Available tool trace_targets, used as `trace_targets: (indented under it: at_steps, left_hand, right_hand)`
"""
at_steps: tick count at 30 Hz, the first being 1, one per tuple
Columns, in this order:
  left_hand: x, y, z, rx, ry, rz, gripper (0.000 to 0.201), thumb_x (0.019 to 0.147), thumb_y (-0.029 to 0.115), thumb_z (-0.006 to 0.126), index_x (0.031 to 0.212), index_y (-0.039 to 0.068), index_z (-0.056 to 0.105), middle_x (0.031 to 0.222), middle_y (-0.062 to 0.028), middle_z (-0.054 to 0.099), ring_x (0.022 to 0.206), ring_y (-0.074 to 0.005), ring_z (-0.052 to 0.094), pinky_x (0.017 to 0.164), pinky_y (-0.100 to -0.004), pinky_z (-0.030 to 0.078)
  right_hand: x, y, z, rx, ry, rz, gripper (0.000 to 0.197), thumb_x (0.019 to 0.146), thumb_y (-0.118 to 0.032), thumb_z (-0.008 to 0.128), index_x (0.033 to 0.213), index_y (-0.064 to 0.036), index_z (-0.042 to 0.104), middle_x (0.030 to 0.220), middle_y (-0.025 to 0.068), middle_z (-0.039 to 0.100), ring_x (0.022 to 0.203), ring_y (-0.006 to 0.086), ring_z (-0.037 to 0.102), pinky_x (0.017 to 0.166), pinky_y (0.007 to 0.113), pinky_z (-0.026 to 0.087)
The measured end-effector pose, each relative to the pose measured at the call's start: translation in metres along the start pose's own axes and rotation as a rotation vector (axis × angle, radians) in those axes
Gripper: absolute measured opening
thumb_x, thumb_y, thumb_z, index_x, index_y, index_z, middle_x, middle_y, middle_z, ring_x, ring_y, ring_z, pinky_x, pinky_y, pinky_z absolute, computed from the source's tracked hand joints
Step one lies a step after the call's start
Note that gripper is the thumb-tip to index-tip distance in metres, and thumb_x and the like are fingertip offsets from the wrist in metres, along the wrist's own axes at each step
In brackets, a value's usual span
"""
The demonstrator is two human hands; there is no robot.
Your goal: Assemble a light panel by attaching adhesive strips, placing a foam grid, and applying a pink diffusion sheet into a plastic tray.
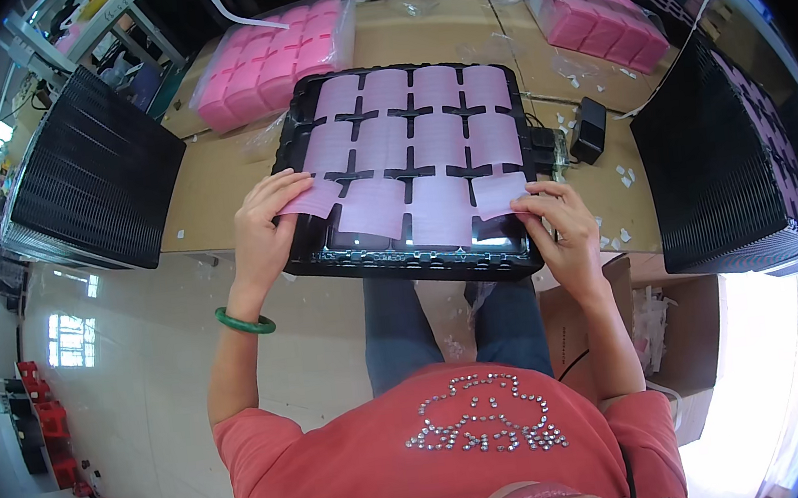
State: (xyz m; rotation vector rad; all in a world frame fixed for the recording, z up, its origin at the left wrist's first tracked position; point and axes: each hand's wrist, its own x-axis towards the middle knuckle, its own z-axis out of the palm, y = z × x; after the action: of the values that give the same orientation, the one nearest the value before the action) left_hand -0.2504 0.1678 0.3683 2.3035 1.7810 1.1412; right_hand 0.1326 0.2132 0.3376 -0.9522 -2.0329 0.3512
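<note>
Pale marks run along the near wall of your black tray (pixel 410 261), too small to read; the studs (pixel 485 417) on your red shirt (pixel 363 457) outline a cloud-like figure above a row of letter-like shapes. The tray sits in front of you at the near edge of the surface (pixel 597 191), its near wall facing you and its sides running away from you; I cannot tell which way its long axis lies. Pink sheets cover it in three rows of four; your left hand (pixel 265 226) grips the near left sheet (pixel 313 201) between thumb and fingers; your right hand (pixel 557 223) pinches the near right sheet (pixel 502 193) by its near corner. Pink bundles (pixel 277 58) in clear wrap lie beyond; dark stacks (pixel 95 174) stand on either side.
</note>
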Motion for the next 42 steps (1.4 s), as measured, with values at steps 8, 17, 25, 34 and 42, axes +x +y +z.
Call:
trace_targets:
  at_steps: [8, 17, 25, 34, 42]
  left_hand:
    - [-0.005, -0.002, 0.001, -0.006, 0.017, -0.017, 0.035, 0.081, -0.007, 0.057, 0.110, 0.004, 0.073, 0.115, -0.0115, 0.071, 0.117, -0.0306, 0.063, 0.103, -0.0391, 0.046]
    - [-0.002, 0.003, -0.002, 0.016, 0.141, 0.004, 0.026, 0.084, -0.005, 0.062, 0.107, 0.002, 0.073, 0.113, -0.0093, 0.072, 0.116, -0.0266, 0.064, 0.101, -0.0360, 0.047]
    - [-0.011, 0.001, 0.009, -0.013, 0.099, -0.047, 0.023, 0.089, -0.002, 0.061, 0.108, 0.002, 0.073, 0.114, -0.0095, 0.072, 0.114, -0.0259, 0.064, 0.101, -0.0352, 0.047]
    - [-0.013, -0.002, 0.005, 0.005, 0.125, -0.080, 0.023, 0.089, -0.001, 0.061, 0.108, 0.003, 0.073, 0.115, -0.0093, 0.072, 0.116, -0.0261, 0.063, 0.102, -0.0361, 0.046]
    - [-0.020, 0.003, 0.003, 0.024, 0.120, -0.066, 0.021, 0.089, 0.000, 0.062, 0.106, 0.003, 0.073, 0.115, -0.0085, 0.072, 0.114, -0.0255, 0.064, 0.100, -0.0350, 0.046]
  right_hand:
    - [-0.008, -0.004, -0.004, -0.043, -0.065, -0.053, 0.018, 0.082, -0.001, 0.070, 0.100, -0.0058, 0.072, 0.103, 0.0069, 0.073, 0.109, 0.0305, 0.062, 0.094, 0.040, 0.048]
    - [0.000, 0.002, -0.003, -0.036, -0.044, -0.126, 0.020, 0.081, 0.000, 0.071, 0.100, -0.0060, 0.072, 0.103, 0.0062, 0.073, 0.109, 0.0299, 0.062, 0.090, 0.039, 0.051]
    - [0.001, 0.009, 0.003, -0.071, -0.023, -0.130, 0.019, 0.082, -0.002, 0.072, 0.100, -0.0064, 0.072, 0.103, 0.0053, 0.073, 0.110, 0.0296, 0.062, 0.092, 0.039, 0.049]
    - [-0.005, 0.010, 0.001, -0.139, -0.081, -0.117, 0.022, 0.081, 0.001, 0.071, 0.102, -0.0065, 0.073, 0.108, 0.0052, 0.073, 0.114, 0.0293, 0.060, 0.097, 0.039, 0.048]
    - [-0.011, 0.006, -0.003, -0.028, -0.108, -0.104, 0.019, 0.081, -0.002, 0.071, 0.099, -0.0069, 0.073, 0.105, 0.0039, 0.072, 0.112, 0.0296, 0.060, 0.094, 0.040, 0.048]
